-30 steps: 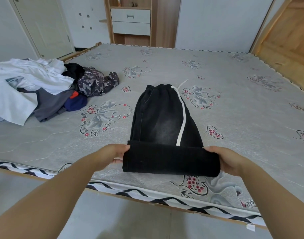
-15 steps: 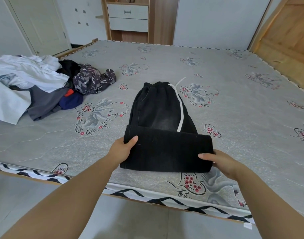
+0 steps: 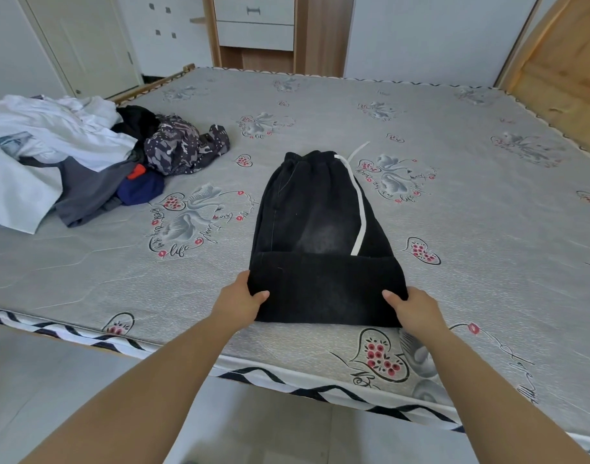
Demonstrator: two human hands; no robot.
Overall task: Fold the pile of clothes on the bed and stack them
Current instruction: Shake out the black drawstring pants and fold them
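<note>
At the near edge of a wide bed (image 3: 454,229) covered in grey quilted fabric printed with swans and red hearts, we see a pair of black washed-denim trousers with a white side stripe (image 3: 320,229) lying flat at the six o'clock side of the mattress, waistband pointing toward twelve o'clock. The lower part of the trousers is folded up over itself, forming a thick dark band across the near end.

The left hand (image 3: 238,304) holds the left end of that folded band, thumb on top of the cloth and the other fingers hidden beneath it, so its grip is closed on the fabric. The right hand (image 3: 417,309) holds the right end the same way, thumb pressed on top, fingers tucked under the fold. Both forearms reach in from the bottom of the frame.

A white drawstring (image 3: 358,150) trails from the waistband toward one o'clock.

At about ten o'clock on the bed lies the unfolded pile of clothes (image 3: 86,162), well apart from the trousers: white shirts on top, a grey garment below, a navy piece with an orange patch, a black item and a camouflage-patterned garment (image 3: 183,147) at its right edge.

Beyond the bed at twelve o'clock stands a wooden cabinet with white drawers (image 3: 255,28).
</note>
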